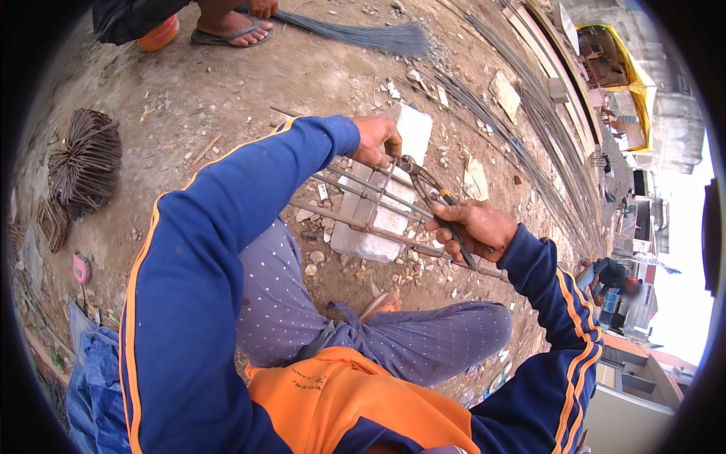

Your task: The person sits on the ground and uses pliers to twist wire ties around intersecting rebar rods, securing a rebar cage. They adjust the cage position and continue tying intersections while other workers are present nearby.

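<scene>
A narrow cage of steel rebar (pixel 344 219) lies across two pale blocks, a far one (pixel 414 138) and a near one (pixel 368 239). Bent around its long bars is a square stirrup (pixel 377 200). My left hand (pixel 374 141) is closed at the far corner of this stirrup, its fingertips partly hidden. In my right hand (pixel 476 225) is a pair of pincers (pixel 409 164), the fingers wrapped round the dark handles. The pincers' jaws meet the cage at that corner, just beside my left fingertips. Any tie wire there is too small to make out.
A co-worker's sandalled foot (pixel 227 29) and hand (pixel 263 7) are at the top, beside a bundle of thin wire (pixel 363 34) and an orange bucket (pixel 160 35). Stacked stirrups (pixel 87 155) lie left, above a blue tarp (pixel 102 378). Long rebars (pixel 541 121) stretch along the right.
</scene>
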